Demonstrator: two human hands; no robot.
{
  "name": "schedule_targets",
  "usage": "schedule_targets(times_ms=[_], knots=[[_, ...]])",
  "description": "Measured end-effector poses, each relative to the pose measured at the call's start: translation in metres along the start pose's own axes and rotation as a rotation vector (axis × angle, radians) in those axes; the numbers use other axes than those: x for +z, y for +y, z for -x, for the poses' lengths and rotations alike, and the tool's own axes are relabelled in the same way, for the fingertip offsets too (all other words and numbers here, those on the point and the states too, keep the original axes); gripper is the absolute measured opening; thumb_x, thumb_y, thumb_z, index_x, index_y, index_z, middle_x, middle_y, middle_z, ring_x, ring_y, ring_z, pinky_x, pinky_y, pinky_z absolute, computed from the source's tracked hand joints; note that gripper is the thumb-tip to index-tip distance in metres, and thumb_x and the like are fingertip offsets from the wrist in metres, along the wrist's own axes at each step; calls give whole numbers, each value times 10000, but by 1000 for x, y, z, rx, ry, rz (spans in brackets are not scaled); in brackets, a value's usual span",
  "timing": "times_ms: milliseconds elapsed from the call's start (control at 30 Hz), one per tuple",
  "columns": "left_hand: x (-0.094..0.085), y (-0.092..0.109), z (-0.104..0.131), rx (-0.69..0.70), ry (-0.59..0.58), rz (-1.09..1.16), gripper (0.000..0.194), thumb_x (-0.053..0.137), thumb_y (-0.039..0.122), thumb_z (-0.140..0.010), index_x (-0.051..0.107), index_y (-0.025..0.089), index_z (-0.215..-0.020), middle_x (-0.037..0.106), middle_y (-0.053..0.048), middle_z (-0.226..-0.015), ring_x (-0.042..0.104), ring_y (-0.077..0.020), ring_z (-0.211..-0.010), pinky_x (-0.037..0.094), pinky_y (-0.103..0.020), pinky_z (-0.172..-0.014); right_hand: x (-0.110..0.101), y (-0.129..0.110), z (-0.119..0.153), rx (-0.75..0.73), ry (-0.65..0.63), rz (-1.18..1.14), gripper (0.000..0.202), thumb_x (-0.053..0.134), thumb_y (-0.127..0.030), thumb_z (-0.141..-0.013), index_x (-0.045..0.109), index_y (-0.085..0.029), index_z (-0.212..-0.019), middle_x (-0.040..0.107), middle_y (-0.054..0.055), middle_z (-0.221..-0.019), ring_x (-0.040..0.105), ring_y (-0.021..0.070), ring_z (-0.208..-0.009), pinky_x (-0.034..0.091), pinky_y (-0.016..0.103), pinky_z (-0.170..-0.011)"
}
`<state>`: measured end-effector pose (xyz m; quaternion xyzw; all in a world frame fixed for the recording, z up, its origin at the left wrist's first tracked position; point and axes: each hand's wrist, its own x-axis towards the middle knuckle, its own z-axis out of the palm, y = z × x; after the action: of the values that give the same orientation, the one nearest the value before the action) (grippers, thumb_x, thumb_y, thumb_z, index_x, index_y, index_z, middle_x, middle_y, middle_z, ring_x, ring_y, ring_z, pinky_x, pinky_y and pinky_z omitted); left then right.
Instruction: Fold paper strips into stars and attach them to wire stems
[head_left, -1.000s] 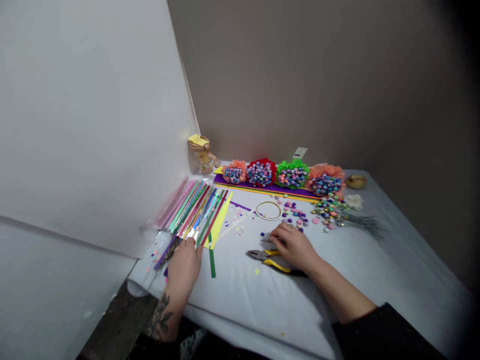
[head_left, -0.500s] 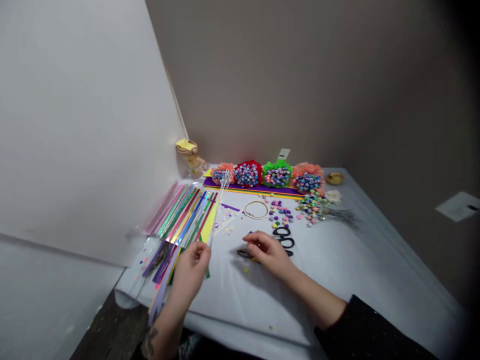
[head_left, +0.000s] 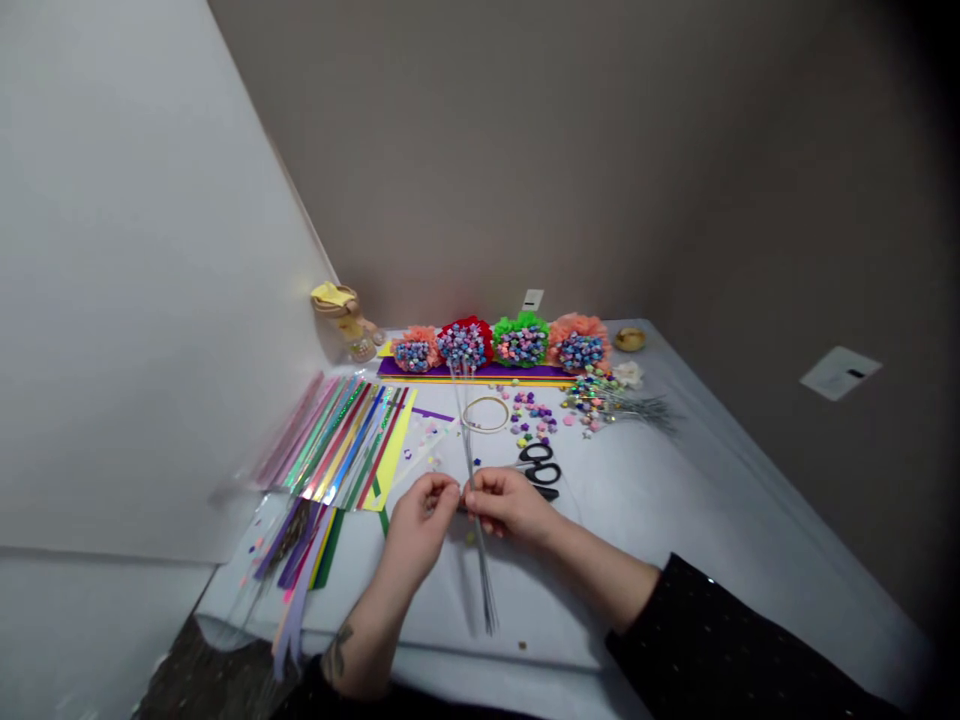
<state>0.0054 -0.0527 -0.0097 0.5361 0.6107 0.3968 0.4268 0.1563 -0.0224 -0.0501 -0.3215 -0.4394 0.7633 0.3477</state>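
A bundle of thin silvery wires (head_left: pixel 484 590) stands in front of me, its pale upper ends fanning toward the back of the table. My right hand (head_left: pixel 510 503) pinches the bundle around its middle. Just left of it, my left hand (head_left: pixel 424 515) is closed with thumb and forefinger together, almost touching the right fingertips; what sits in that pinch is too small to make out. Black-handled scissors (head_left: pixel 537 453) lie right behind my right hand, with another dark handle (head_left: pixel 547 493) beside them, partly covered by the hand.
Shiny paper strips (head_left: pixel 341 440) lie at left. A gold ring (head_left: pixel 486 401) and small folded stars (head_left: pixel 534 412) are mid-table. Star-filled paper flowers (head_left: pixel 521 342) line the back; star-tipped wires (head_left: pixel 637 406) lie at right. A bear-like figure (head_left: pixel 349 325) stands back left.
The wire bundle has come from my left hand to between both hands, and my right hand now grips it. Both hands have drawn together; the view has shifted right.
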Motion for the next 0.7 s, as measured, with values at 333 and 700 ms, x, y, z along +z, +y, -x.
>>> schedule_targets(times_ms=[333, 700], knots=[[2, 1, -9, -6, 62, 36, 157, 570, 299, -740, 576, 169, -652, 558, 31, -588, 519, -128, -591, 418, -225, -587, 6, -2, 5, 54, -74, 154, 306, 716, -406, -656, 536, -159, -639, 551, -49, -504, 447, 57, -383, 329, 179, -376], [-5, 1, -8, 70, 138, -76, 198, 546, 315, -768, 531, 178, -627, 519, 35, -578, 491, -129, -581, 390, -227, -572, 5, 7, 2, 39, -4, 56, 351, 719, -444, -679, 513, -161, -646, 547, -50, -466, 457, 58, -359, 336, 168, -352]])
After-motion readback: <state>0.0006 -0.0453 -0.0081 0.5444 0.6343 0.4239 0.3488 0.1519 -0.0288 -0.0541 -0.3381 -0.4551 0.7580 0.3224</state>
